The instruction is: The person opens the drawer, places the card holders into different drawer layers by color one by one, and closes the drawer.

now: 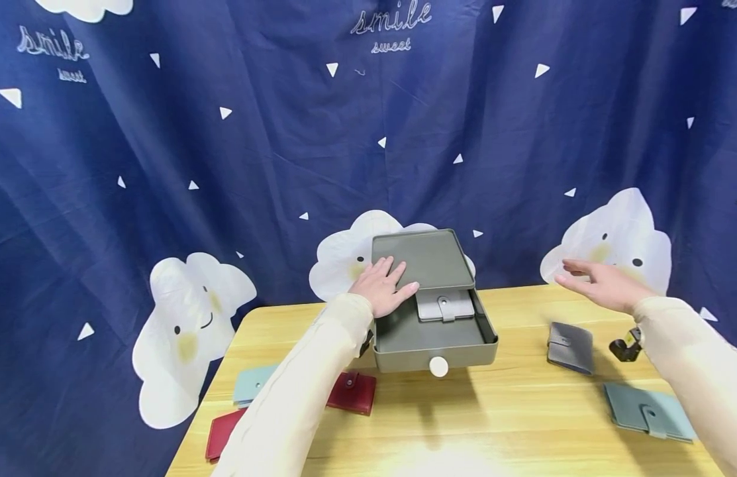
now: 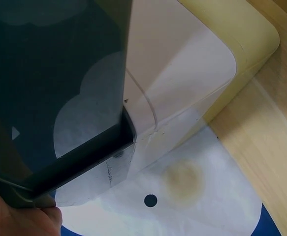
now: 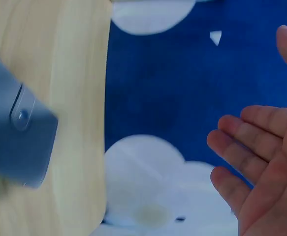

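Note:
My left hand point(image 1: 383, 288) rests with spread fingers on the left side of a small box's grey, rimmed top point(image 1: 434, 260). Below that top a grey drawer point(image 1: 398, 361) stands pulled out, a round white knob point(image 1: 438, 366) on its front. Inside the drawer, toward the back right, lies a light grey wallet point(image 1: 429, 309) with a snap strap. My right hand point(image 1: 606, 285) is in the air at the right, fingers extended and holding nothing. Nearest to it on the table is a dark grey wallet point(image 1: 573, 348), also seen in the right wrist view.
A teal wallet point(image 1: 666, 412) lies at the right, close to my right sleeve. Left of the box are a red wallet point(image 1: 356, 394), a light blue wallet point(image 1: 251, 383) and another red one, partly behind my left sleeve. A dark blue curtain point(image 1: 285, 152) hangs behind the wooden table point(image 1: 511, 411).

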Demonstrator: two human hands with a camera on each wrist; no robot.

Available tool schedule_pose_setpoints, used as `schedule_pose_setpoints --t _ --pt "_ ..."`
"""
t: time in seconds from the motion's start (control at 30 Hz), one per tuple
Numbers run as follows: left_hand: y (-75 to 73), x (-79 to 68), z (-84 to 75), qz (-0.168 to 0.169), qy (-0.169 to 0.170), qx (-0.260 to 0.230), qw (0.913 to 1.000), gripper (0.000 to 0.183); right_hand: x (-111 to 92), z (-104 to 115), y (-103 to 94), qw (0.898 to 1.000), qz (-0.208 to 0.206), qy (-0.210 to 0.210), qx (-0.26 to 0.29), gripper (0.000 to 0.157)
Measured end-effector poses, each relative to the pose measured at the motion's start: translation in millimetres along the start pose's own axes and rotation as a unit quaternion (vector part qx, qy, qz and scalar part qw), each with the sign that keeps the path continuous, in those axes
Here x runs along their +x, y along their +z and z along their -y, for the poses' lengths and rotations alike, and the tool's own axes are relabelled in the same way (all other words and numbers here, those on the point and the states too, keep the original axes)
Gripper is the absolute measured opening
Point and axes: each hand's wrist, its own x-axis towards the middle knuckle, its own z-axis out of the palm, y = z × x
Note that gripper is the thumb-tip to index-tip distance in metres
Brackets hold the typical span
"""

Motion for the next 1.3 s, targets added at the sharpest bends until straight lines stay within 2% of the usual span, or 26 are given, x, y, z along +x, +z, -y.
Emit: schedule_pose_setpoints --t 0.2,0.53,0.8,1.0,1.3 --pt "-0.5 -0.4 -0.8 0.003 -0.001 0.004 1.0 0.077 -9.7 -30.7 1.0 1.0 -0.011 0.025 0.003 0.073" --pt "1.9 -0.4 0.8 -0.007 -0.001 0.004 1.0 0.077 -15.2 -55.3 10.6 0.999 -0.028 0.013 -0.01 0.067" --pt "4.8 2.6 1.3 -0.005 -0.008 0.005 0.9999 0.079 -25.0 -61.5 32.4 0.999 -0.015 0.033 0.002 0.071" --pt "-0.4 -1.7 -2.0 0.0 -0.006 0.014 0.9999 0.077 -33.3 -69.2 51.7 0.998 0.013 0.055 0.006 0.076" --pt "2.2 -0.5 -0.5 -0.012 0.0 0.009 0.9999 0.077 -44.1 -82.0 79.3 0.997 0.031 0.071 0.001 0.082"
